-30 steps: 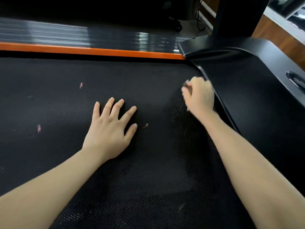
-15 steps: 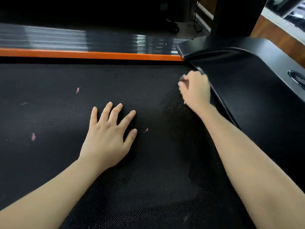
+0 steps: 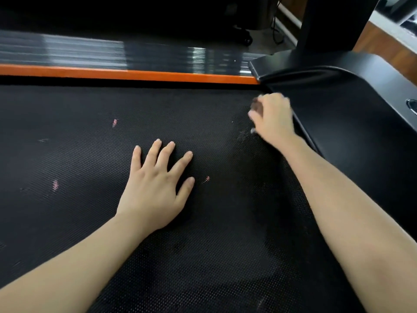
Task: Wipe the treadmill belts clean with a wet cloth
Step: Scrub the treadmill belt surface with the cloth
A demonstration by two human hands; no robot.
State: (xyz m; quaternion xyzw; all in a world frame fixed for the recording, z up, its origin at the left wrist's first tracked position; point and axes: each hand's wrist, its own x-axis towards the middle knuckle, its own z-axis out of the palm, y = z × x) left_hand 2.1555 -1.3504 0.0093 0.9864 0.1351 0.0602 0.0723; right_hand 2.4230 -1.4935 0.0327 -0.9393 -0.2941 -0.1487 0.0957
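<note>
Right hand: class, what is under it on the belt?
The right hand curls over a cloth on the belt; only a dark, blurred scrap shows at its edge. The rest of the cloth and the belt beneath are covered.

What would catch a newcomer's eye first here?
Two bare arms reach over the black belt: the left hand lies flat, fingers spread, mid-belt; the right hand, blurred, curls round a barely visible cloth near the belt's right edge. An orange strip runs along the far side, and small pink marks dot the belt's left part.
</note>
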